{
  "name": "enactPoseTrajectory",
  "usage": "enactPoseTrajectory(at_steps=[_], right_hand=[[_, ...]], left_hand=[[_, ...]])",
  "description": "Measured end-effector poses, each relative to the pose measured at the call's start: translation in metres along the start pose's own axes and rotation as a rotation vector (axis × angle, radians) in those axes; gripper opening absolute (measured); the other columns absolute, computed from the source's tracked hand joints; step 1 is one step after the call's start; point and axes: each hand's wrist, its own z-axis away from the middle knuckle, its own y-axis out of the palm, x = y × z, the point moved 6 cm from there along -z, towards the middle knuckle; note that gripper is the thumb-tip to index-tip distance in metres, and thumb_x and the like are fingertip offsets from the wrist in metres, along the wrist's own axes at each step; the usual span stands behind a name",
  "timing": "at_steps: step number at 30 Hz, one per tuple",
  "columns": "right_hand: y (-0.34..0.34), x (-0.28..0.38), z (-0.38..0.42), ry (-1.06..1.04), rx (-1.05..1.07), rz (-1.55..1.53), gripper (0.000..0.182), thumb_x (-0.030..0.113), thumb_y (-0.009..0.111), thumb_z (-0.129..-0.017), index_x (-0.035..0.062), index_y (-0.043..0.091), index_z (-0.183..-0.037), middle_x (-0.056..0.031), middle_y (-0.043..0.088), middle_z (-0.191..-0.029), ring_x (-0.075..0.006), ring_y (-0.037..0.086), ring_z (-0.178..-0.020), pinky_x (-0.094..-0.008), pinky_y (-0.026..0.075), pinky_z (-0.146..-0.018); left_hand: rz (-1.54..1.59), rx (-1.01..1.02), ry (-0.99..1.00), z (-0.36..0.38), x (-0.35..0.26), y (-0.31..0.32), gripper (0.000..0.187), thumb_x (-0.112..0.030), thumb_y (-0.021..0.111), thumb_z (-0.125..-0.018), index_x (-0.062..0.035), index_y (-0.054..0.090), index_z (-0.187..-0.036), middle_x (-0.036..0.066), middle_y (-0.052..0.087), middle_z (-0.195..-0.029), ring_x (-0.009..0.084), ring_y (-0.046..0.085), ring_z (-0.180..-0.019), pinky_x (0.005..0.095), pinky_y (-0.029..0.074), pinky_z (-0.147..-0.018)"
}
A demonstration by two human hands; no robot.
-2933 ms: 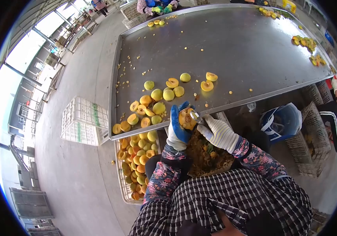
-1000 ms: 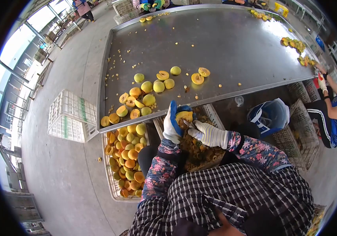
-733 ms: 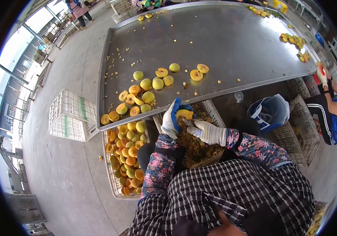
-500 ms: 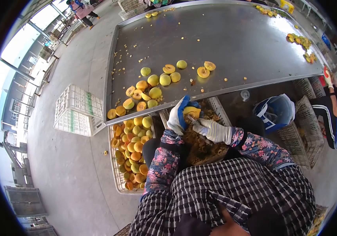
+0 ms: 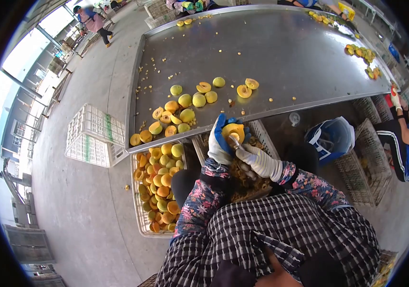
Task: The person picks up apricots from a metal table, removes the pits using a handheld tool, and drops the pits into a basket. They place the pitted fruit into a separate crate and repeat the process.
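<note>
My left hand (image 5: 220, 141), in a blue and white glove, is wrapped round a halved yellow fruit (image 5: 233, 132) with its cut side up. In my right hand (image 5: 260, 161), which wears a pale knit glove, is a small metal tool (image 5: 233, 141) whose tip touches the fruit. Both hands are just off the near edge of the metal table (image 5: 204, 52), above a crate (image 5: 266, 138) of peelings or scraps. Whole and halved fruits (image 5: 199, 100) lie on the table, left of my hands.
A crate full of fruit (image 5: 164, 186) stands at my left, beside an upended white crate (image 5: 94, 136). To the right are a blue and white bucket (image 5: 331, 138), another crate (image 5: 364, 165) and a seated co-worker (image 5: 400, 143). Another person (image 5: 92, 21) is at the far left.
The fruit has been tilted so its cut face shows more, and the tool tip is now at its near side. At the far left, the person has shifted. More of the co-workers behind the table shows.
</note>
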Motion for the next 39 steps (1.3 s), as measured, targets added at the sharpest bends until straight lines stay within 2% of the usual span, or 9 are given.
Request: enactPoseTrajectory(at_steps=[6,11,16,19,23,24,29,34,39], right_hand=[[-0.01,-0.001,0.01,-0.362,0.044,0.563,0.036,0.036,0.051,-0.104,0.0037,0.053,-0.119,-0.0048,0.059,-0.09,-0.0188,0.059,-0.079,-0.0334,0.049,-0.075],[-0.02,-0.005,0.025,0.089,0.268,1.395,0.042,0.038,0.046,-0.101,0.0037,0.053,-0.123,-0.0218,0.069,-0.088,-0.041,0.067,-0.087,-0.0483,0.052,-0.077],[-0.022,-0.008,0.029,0.273,0.29,1.441,0.049,0.034,0.044,-0.1,0.0087,0.043,-0.142,-0.0221,0.07,-0.09,-0.0401,0.068,-0.084,-0.0487,0.052,-0.078],[-0.013,-0.01,0.031,0.262,0.312,1.421,0.05,0.026,0.044,-0.099,0.0157,0.039,-0.148,-0.0227,0.07,-0.088,-0.0396,0.068,-0.083,-0.0508,0.052,-0.075],[-0.008,-0.022,0.021,0.254,0.395,1.484,0.054,0.027,0.046,-0.098,0.0159,0.037,-0.149,-0.0184,0.07,-0.084,-0.0385,0.068,-0.078,-0.0505,0.053,-0.071],[-0.006,-0.022,0.019,0.228,0.386,1.471,0.054,0.027,0.046,-0.098,0.0157,0.037,-0.149,-0.0178,0.07,-0.083,-0.0382,0.068,-0.077,-0.0502,0.053,-0.07],[-0.002,-0.019,0.013,0.122,0.346,1.476,0.051,0.031,0.047,-0.099,0.0139,0.04,-0.147,-0.0177,0.069,-0.081,-0.0379,0.067,-0.076,-0.0492,0.053,-0.069],[-0.003,-0.022,0.009,0.074,0.304,1.404,0.048,0.033,0.049,-0.1,0.0142,0.041,-0.143,-0.0192,0.069,-0.08,-0.0397,0.067,-0.077,-0.0493,0.052,-0.07],[-0.008,-0.011,0.013,0.119,0.26,1.381,0.053,0.033,0.053,-0.098,0.0097,0.039,-0.143,-0.0225,0.068,-0.082,-0.0419,0.066,-0.08,-0.0494,0.052,-0.071]], left_hand=[[0.072,0.064,0.096,0.001,-0.01,-0.006,0.031,-0.038,0.053,-0.101,-0.0083,0.062,-0.1,0.013,0.068,-0.099,0.037,0.067,-0.09,0.0544,0.056,-0.085],[0.137,-0.033,0.221,0.018,-0.045,-0.022,0.036,-0.037,0.05,-0.103,-0.0026,0.06,-0.101,0.012,0.066,-0.097,0.0312,0.064,-0.093,0.0481,0.053,-0.093],[-0.91,-0.184,0.8,0.098,-0.134,-0.035,0.028,-0.019,0.058,-0.1,0.0002,0.059,-0.119,0.01,0.07,-0.1,0.0259,0.068,-0.094,0.0359,0.055,-0.085],[-1.026,-0.215,0.655,0.126,-0.194,-0.085,0.031,-0.024,0.06,-0.097,0.0031,0.067,-0.11,0.011,0.073,-0.101,0.0266,0.071,-0.085,0.0363,0.055,-0.078],[-1.886,-0.841,0.383,0.141,-0.233,-0.144,0.04,-0.043,0.064,-0.091,-0.0087,0.072,-0.11,0.016,0.072,-0.1,0.0333,0.07,-0.09,0.0377,0.052,-0.082],[-2.107,-0.872,0.657,0.136,-0.239,-0.151,0.039,-0.04,0.064,-0.09,-0.0067,0.071,-0.11,0.017,0.071,-0.103,0.0333,0.068,-0.095,0.039,0.052,-0.085],[-1.947,-0.615,0.652,0.065,-0.238,-0.107,0.037,-0.036,0.063,-0.091,-0.0062,0.069,-0.112,0.019,0.069,-0.107,0.0339,0.066,-0.103,0.0434,0.05,-0.089],[-2.296,-0.698,-0.152,-0.017,-0.228,-0.132,0.062,-0.043,0.069,-0.085,-0.0082,0.057,-0.135,0.018,0.058,-0.137,0.0348,0.055,-0.127,0.0426,0.045,-0.105],[-2.196,-0.625,-0.067,-0.016,-0.231,-0.117,0.067,-0.047,0.075,-0.079,-0.0053,0.062,-0.13,0.018,0.06,-0.135,0.0343,0.057,-0.125,0.0418,0.045,-0.105]])
